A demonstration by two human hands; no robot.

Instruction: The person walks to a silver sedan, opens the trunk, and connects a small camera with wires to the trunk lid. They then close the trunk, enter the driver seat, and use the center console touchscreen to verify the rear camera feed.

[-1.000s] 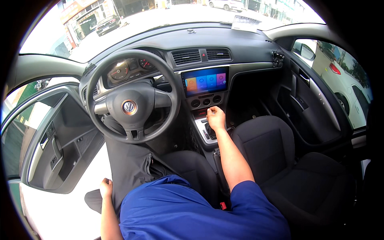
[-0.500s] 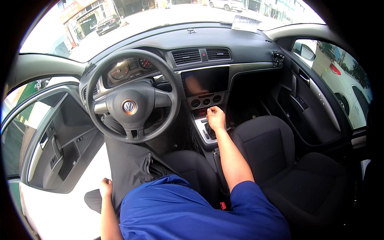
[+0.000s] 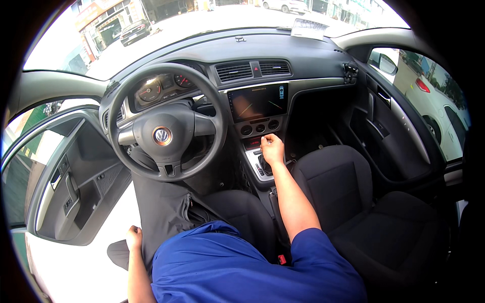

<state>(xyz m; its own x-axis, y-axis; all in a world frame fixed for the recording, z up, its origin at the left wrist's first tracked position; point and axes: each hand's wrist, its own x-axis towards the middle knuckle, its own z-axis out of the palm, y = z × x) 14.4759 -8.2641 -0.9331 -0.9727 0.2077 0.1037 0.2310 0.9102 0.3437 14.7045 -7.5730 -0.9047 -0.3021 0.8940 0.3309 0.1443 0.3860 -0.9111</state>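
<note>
I sit in the driver's seat of a car. My right hand (image 3: 272, 149) is closed over the gear lever (image 3: 266, 165) on the centre console, below the dashboard screen (image 3: 256, 101). My left hand (image 3: 134, 237) hangs in a loose fist beside my left thigh, by the seat's outer edge, holding nothing. The steering wheel (image 3: 166, 121) is in front of me, with no hand on it.
The driver's door (image 3: 76, 177) stands open on my left over pale ground. The dark front passenger seat (image 3: 353, 202) is on my right, its door (image 3: 399, 131) closed. Parked cars and a street show through the windscreen and the right window.
The dashboard screen went from a bright coloured menu to dark, and now shows a dim picture with lines. My right hand stays on the gear lever, shifted slightly forward.
</note>
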